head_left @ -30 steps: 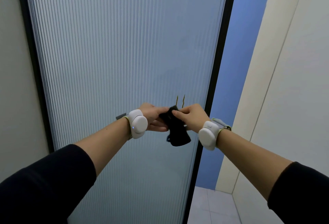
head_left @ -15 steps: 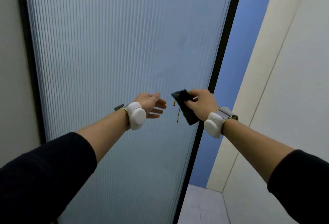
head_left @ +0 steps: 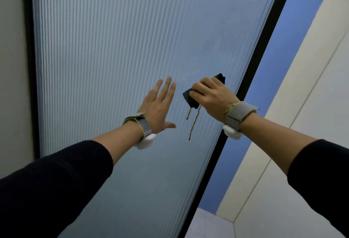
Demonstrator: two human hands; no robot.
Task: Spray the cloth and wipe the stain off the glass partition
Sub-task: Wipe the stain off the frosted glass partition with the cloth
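Note:
The ribbed frosted glass partition (head_left: 113,52) fills the middle of the view, set in a black frame (head_left: 264,45). My right hand (head_left: 211,96) grips a folded black cloth (head_left: 190,99) and presses it against the glass near the right frame; two yellow threads hang from the cloth. A faint smudge (head_left: 213,43) shows on the glass above the cloth. My left hand (head_left: 160,105) is flat on the glass just left of the cloth, fingers spread, holding nothing. No spray bottle is in view.
A blue wall (head_left: 279,52) lies beyond the right frame, with a cream wall (head_left: 311,105) on the right and pale floor tiles (head_left: 205,224) below. A grey wall (head_left: 11,67) borders the left frame. Both wrists wear banded white devices.
My left hand let go of the cloth, opened and moved up flat onto the glass. My right hand lifted the cloth up and set it against the glass.

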